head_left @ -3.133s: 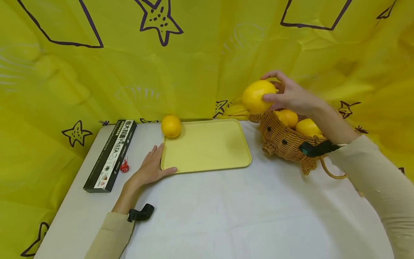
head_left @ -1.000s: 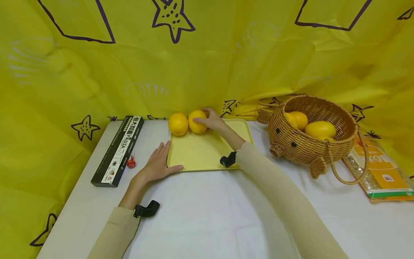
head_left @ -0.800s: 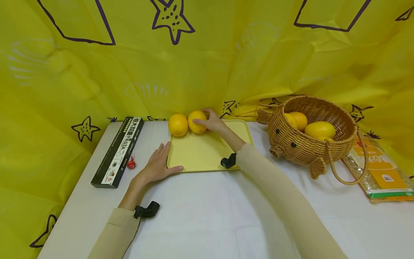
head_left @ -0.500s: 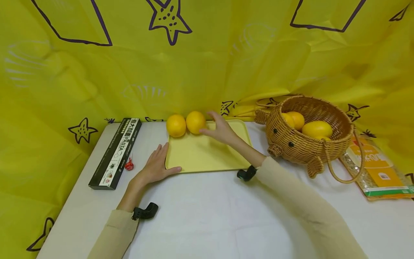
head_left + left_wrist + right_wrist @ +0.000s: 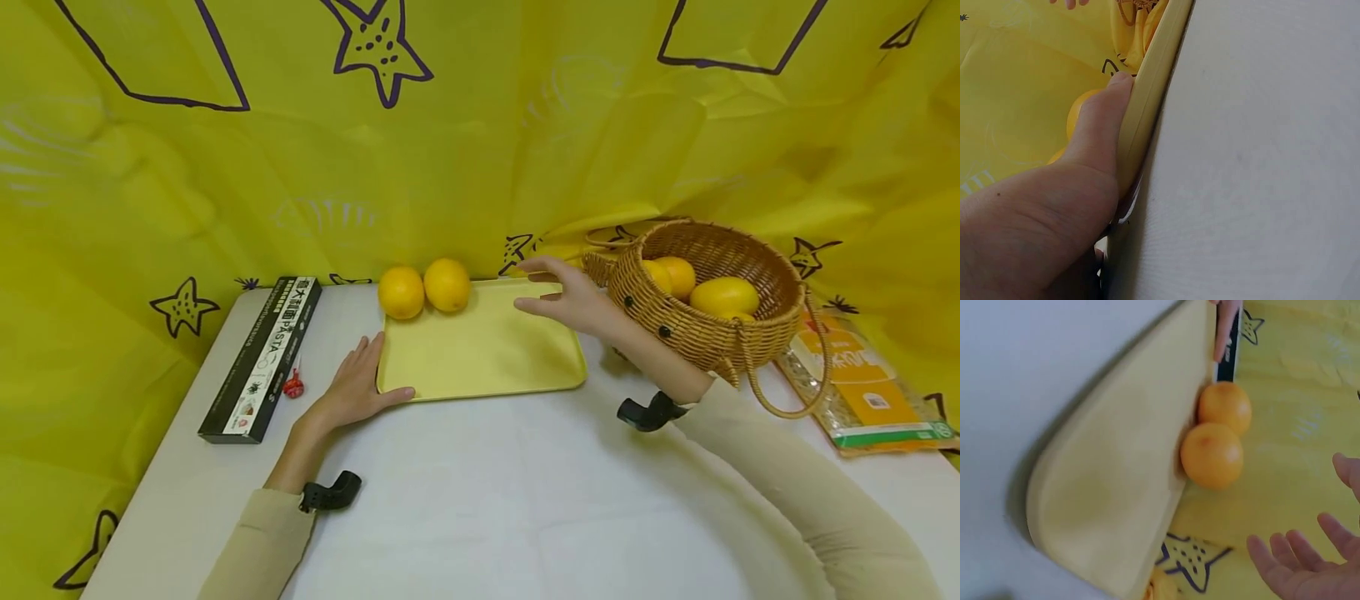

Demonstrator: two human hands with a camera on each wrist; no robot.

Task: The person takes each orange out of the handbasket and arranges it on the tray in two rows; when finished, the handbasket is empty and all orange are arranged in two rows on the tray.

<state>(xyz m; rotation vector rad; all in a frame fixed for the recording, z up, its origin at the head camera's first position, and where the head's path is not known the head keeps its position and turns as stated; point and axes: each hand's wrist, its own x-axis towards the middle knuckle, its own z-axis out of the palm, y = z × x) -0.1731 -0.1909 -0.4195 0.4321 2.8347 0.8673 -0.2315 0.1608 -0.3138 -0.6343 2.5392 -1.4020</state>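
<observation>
Right hand (image 5: 566,302) is now off the second orange (image 5: 447,285) and near the far-right corner of the tray (image 5: 480,358), fingers spread, empty, so that placement looks done, beside the first orange (image 5: 401,293) at far left, left hand (image 5: 354,388) spread against the left edge.

"PASTA" on blk box (image 5: 260,361)

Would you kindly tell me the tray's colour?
The tray is pale yellow; the head view shows it best.

A yellow cloth backdrop (image 5: 465,158) suggests a staged table (image 5: 480,508).
</observation>
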